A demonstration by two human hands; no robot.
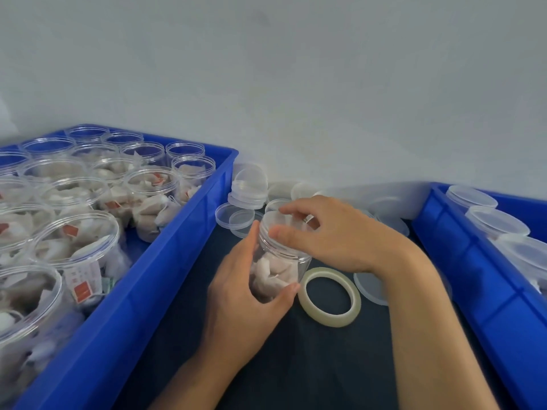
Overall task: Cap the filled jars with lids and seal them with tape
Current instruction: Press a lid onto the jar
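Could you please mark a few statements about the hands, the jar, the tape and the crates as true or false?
1. The left hand grips the body of the filled jar. True.
2. The right hand holds the tape roll. False: its fingers are on the lid at the jar's mouth, and the roll lies flat on the dark mat beside the jar.
3. The jars in the left crate are already capped. False: they stand open.
4. Loose lids lie on the mat behind the jar. True.
5. The right crate holds capped jars. True.
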